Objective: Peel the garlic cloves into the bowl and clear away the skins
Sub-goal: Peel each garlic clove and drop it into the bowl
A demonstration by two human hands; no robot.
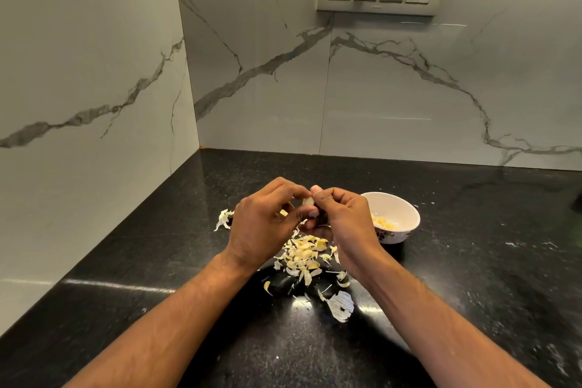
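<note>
— What are your hands doing right now?

— My left hand (263, 220) and my right hand (338, 217) both pinch one garlic clove (308, 201) between fingertips, held up just left of the bowl (406, 230). Whether any skin clings to it, I cannot tell.

— What could go wrong?

— The clove is small and likely slick — if my thumbnail slips, it may drop into the skins (304, 257) piled in front of the bowl and get lost among them. A careless sweep later could scatter flakes across the counter (472, 277), or into the bowl.

— And what's in the bowl?

— A few pale yellow peeled cloves (382, 222) at the bottom. No skins in there that I can see.
</note>
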